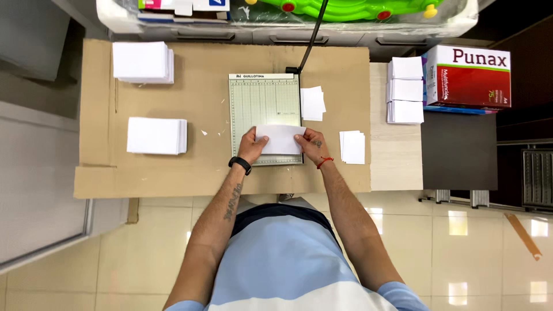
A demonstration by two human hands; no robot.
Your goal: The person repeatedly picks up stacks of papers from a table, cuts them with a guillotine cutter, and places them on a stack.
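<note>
A pale green paper cutter [262, 101] with a grid sits on the cardboard-covered table [173, 173], its black blade arm [311, 40] raised at the far right corner. A small stack of white paper [280, 138] lies on the cutter's near edge. My left hand [251, 147] grips the stack's left end and my right hand [312, 145] grips its right end. A black band is on my left wrist, a red cord on my right.
Cut white slips lie right of the cutter [313, 103] and near my right hand [352, 147]. Two paper stacks [155, 136] [143, 61] sit at the left. Three small stacks [405, 90] and a red and white paper ream box [468, 78] stand at the right. A plastic bin [288, 23] is behind.
</note>
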